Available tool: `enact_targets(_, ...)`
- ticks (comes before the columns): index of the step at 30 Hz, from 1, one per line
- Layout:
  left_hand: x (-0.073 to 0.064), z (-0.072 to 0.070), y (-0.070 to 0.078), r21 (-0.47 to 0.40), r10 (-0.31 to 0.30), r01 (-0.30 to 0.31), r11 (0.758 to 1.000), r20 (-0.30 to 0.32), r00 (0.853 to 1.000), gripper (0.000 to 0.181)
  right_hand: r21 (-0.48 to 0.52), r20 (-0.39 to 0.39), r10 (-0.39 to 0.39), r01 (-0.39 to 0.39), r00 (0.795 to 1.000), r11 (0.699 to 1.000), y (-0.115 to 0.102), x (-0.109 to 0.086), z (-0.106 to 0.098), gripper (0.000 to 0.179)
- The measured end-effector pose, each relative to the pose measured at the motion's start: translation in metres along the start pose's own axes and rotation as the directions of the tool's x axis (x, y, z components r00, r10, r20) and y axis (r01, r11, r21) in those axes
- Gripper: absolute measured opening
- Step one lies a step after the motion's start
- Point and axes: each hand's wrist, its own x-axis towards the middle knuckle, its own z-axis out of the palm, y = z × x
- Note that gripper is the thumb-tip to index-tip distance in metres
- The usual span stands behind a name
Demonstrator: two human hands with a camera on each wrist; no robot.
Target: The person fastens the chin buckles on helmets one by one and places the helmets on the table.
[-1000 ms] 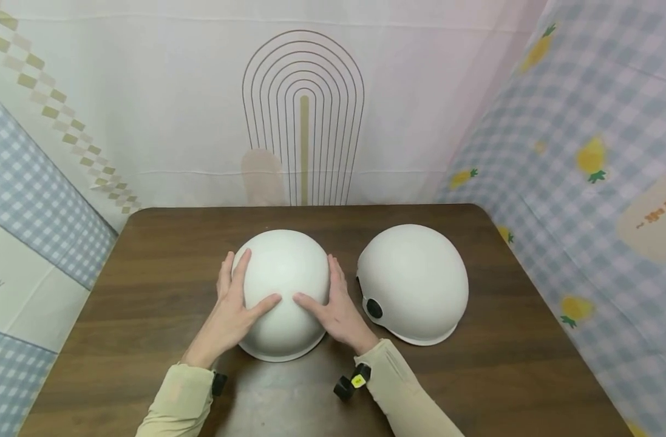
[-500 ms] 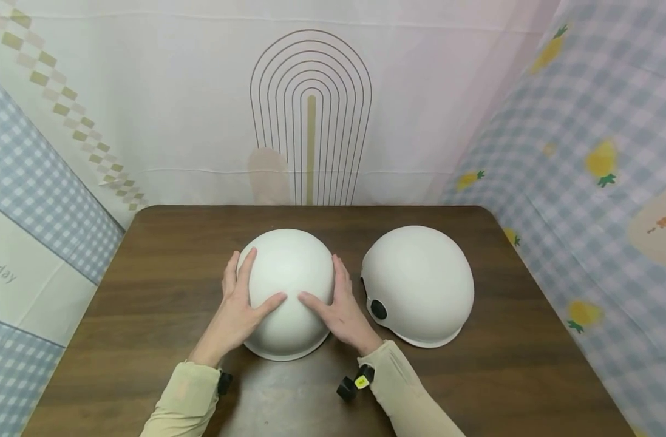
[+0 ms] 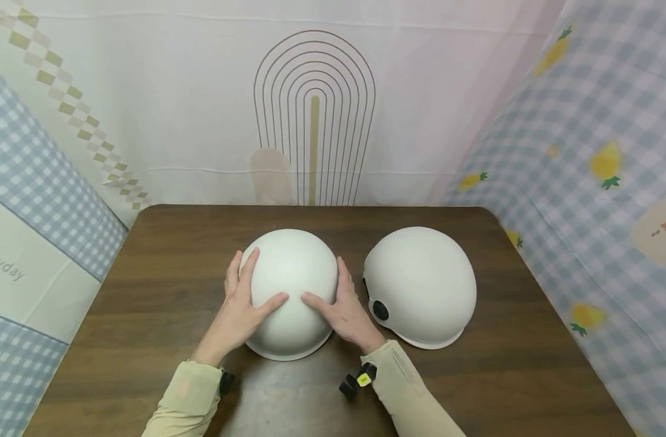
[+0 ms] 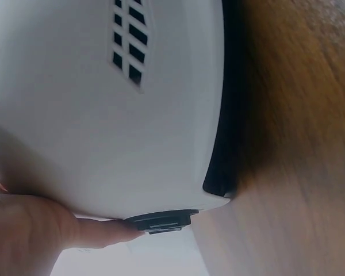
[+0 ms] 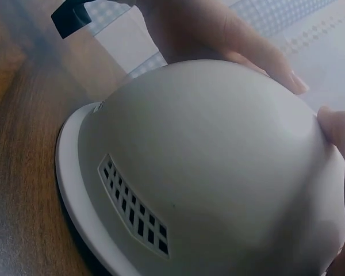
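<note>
A white helmet (image 3: 293, 267) sits dome up on the wooden table, its rim toward the person. My left hand (image 3: 238, 312) grips its left side, thumb on the near face of the dome and fingers spread along the flank. From the opposite side my right hand (image 3: 351, 312) holds it the same way, the two thumb tips close together. In the left wrist view a finger reaches a black side fitting (image 4: 164, 221) near the rim. The right wrist view shows a slatted vent (image 5: 135, 208) low on the shell. The helmet's inside is hidden.
A second white helmet (image 3: 422, 282) with a black round side piece (image 3: 380, 310) stands just right of the right hand. The brown table (image 3: 163, 261) ends at a patterned cloth backdrop (image 3: 201, 121), and checked cloth (image 3: 573, 212) hangs along its right side.
The head view has shifted slightly, so everything appears a little farther right. Both hands keep their hold on the helmet, which stays in place on the table.
</note>
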Motion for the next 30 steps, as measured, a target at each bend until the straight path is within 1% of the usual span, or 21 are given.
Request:
enact_targets(3,-0.001,0.000,-0.001,-0.004,0.000,0.000,1.000,-0.004,1.000,0.097,0.008,0.003,0.007,-0.007,1.000,1.000,-0.001,0.000,0.000,0.111)
enact_targets(15,-0.001,0.000,-0.002,-0.016,-0.002,0.002,1.000,-0.016,1.000,0.098,0.009,0.004,-0.009,0.009,1.000,1.000,-0.005,0.000,-0.002,0.109)
enact_targets(19,-0.001,0.001,-0.001,-0.021,-0.020,0.020,1.000,-0.009,1.000,0.099,0.021,0.003,-0.012,0.012,1.000,1.000,-0.006,0.000,-0.002,0.109)
enact_targets(22,-0.002,0.001,0.000,-0.022,-0.037,0.036,0.999,-0.007,0.999,0.100,0.016,0.004,-0.016,0.016,1.000,1.000,-0.006,0.001,-0.001,0.110)
enact_targets(30,-0.003,0.002,0.001,-0.022,-0.042,0.041,0.999,-0.021,0.999,0.099,-0.030,0.003,-0.014,0.014,1.000,0.999,-0.011,0.000,-0.001,0.112)
